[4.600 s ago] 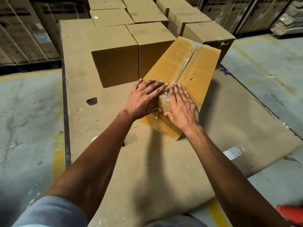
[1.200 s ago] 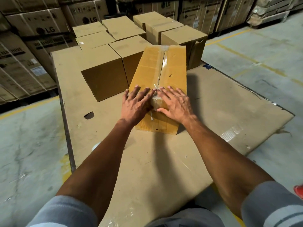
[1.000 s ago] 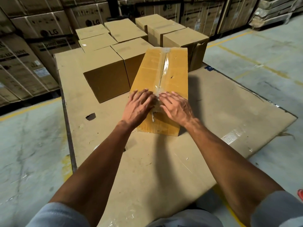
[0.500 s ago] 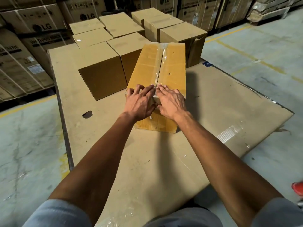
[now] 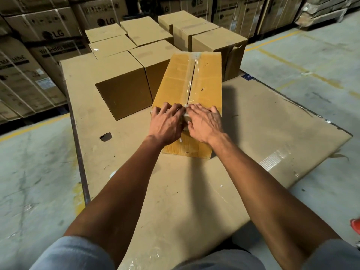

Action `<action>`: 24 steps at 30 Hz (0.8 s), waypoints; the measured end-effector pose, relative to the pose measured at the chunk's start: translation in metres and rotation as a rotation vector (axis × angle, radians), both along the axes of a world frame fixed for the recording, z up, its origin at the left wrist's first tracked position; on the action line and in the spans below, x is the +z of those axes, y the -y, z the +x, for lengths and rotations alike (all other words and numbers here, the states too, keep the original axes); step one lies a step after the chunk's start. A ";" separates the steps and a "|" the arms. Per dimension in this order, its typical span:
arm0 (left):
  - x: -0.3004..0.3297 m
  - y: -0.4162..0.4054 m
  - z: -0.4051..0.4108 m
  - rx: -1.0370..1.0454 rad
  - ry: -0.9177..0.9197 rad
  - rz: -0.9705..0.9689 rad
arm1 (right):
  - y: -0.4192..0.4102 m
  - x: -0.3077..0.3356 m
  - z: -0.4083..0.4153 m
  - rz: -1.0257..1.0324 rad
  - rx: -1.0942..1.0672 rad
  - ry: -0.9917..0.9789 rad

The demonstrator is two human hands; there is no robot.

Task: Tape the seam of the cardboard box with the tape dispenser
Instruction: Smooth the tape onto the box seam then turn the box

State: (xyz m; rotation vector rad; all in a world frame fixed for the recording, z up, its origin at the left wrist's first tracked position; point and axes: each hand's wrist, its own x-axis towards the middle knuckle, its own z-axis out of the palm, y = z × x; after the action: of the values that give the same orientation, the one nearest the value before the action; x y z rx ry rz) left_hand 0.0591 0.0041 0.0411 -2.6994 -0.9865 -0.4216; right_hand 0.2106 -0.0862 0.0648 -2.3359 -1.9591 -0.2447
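A long yellow-brown cardboard box (image 5: 206, 80) lies on a cardboard-covered table, its length pointing away from me. Clear tape (image 5: 191, 78) runs along its top seam from the far end to the near edge. My left hand (image 5: 167, 123) and my right hand (image 5: 204, 123) rest palm down, side by side, on the box's near top edge, one on each side of the seam, fingers spread and pressing on the tape end. Neither hand holds anything. No tape dispenser shows in the head view.
Several closed brown boxes (image 5: 124, 84) stand behind and left of the taped box. The cardboard sheet (image 5: 272, 123) covers the table, with a small hole (image 5: 106, 136) at the left. Stacked appliance cartons (image 5: 29, 65) line the back. Concrete floor lies on both sides.
The hands have slid closer together at the seam on the box's near edge, from flat on top to curled over the edge. The box has turned straight, pointing away from me.
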 end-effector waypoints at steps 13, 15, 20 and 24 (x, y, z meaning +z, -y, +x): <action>-0.012 0.012 -0.004 -0.028 0.105 0.046 | 0.017 -0.022 0.020 0.191 0.098 -0.060; -0.011 0.009 -0.005 -0.049 0.127 0.041 | 0.013 -0.020 0.016 0.201 0.078 -0.073; -0.006 0.006 -0.002 -0.010 0.038 -0.004 | 0.000 -0.011 0.009 0.077 0.017 -0.010; 0.003 0.005 -0.001 0.023 -0.056 -0.047 | -0.010 -0.001 0.015 -0.024 0.063 0.024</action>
State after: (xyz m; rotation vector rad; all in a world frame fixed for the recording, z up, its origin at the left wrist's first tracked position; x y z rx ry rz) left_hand 0.0578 -0.0007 0.0439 -2.7227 -1.0235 -0.3209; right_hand 0.2255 -0.0759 0.0633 -2.2919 -2.0538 -0.2474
